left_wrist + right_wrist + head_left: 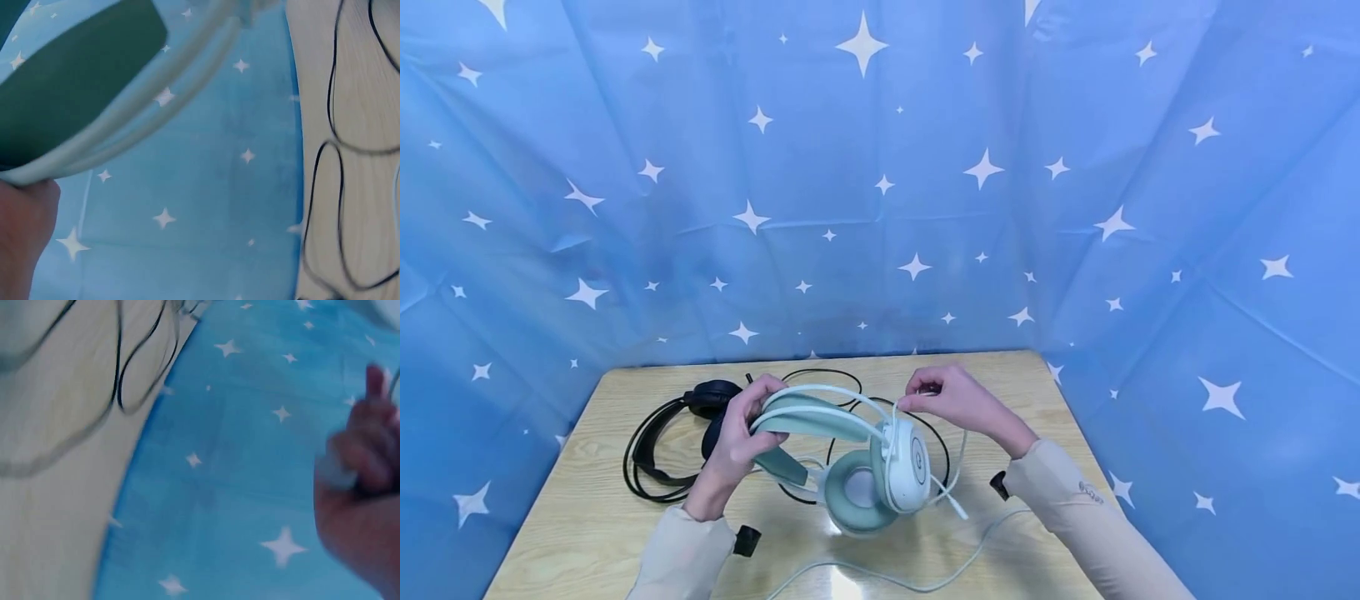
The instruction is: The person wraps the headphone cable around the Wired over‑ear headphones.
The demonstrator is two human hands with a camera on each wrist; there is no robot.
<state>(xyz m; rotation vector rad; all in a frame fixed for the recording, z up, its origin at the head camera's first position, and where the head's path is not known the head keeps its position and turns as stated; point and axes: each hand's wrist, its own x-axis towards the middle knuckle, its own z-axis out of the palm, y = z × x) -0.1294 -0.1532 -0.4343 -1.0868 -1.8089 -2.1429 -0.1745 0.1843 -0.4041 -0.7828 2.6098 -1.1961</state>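
Observation:
A white headset with green pads [917,467] is held up over the wooden table by my left hand [730,450], whose fingers and thumb grip its headband. In the left wrist view, the green headband pad [81,81] and two pale bands cross above that hand [25,231]. Just above the right-side ear cup, my right hand [955,400] pinches the white cable [894,412] with thumb and curled fingers. A loop of that cable hangs below the hand. The right wrist view has the curled right hand [362,469] at its edge, blurred.
A black headset [658,450] lies on the table [572,517] at the left, partly behind my left hand. Its thin black cable [831,372] loops toward the back. More white cable [917,589] runs along the front. A blue starry curtain [880,250] surrounds the table.

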